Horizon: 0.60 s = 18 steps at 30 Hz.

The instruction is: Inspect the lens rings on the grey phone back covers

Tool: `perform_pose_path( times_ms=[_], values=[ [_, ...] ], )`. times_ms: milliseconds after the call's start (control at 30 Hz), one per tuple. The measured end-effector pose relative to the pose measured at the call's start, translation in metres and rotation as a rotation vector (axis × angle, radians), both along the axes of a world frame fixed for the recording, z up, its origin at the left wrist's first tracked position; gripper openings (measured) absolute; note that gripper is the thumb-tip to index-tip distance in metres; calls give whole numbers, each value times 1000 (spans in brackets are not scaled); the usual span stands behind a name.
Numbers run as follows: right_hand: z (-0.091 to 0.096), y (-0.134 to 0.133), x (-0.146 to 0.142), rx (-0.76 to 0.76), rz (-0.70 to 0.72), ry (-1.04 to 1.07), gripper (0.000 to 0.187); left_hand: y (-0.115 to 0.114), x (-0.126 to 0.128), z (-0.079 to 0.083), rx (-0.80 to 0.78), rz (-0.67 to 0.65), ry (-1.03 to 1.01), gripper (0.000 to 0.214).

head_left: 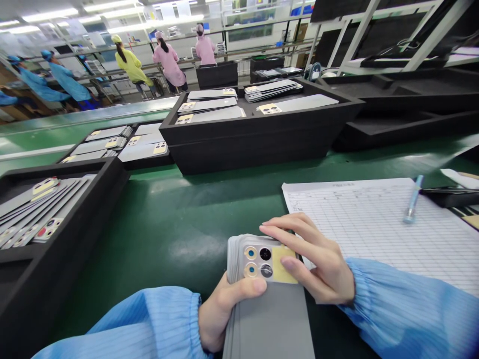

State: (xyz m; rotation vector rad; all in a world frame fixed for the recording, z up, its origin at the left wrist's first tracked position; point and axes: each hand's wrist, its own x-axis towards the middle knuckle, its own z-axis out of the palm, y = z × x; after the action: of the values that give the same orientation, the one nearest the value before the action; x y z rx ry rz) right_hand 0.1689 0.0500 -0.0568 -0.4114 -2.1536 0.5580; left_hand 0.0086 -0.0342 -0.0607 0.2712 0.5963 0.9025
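My left hand (228, 309) is closed around the side of a stack of grey phone back covers (273, 319), its thumb pressed on the top one. Two lens rings with blue centres and two darker round openings show in the top cover's camera area, beside a yellow film patch (279, 269). My right hand (314, 254) rests at the upper right corner of the stack. Its thumb touches the yellow film, while the other fingers stretch out along the top edge. The lower end of the stack is cut off by the frame.
A ruled paper sheet (359, 214) with a blue pen (413, 199) lies right. Black trays of covers stand left (108, 194) and ahead (254, 149) on the green table (179, 214). More black trays (404, 119) sit back right. Several people work in the background.
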Motion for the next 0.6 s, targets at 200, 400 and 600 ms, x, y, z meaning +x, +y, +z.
perform_pose_path(
  times_ms=[200,400,600],
  values=[
    [3,-1,1,-69,128,1,44,1,-1,-1,5,26,34,20],
    [3,-2,1,-68,157,40,37,1,-1,1,19,5,42,21],
    [4,0,2,-53,173,49,35,0,-1,1,32,7,58,26]
  ],
)
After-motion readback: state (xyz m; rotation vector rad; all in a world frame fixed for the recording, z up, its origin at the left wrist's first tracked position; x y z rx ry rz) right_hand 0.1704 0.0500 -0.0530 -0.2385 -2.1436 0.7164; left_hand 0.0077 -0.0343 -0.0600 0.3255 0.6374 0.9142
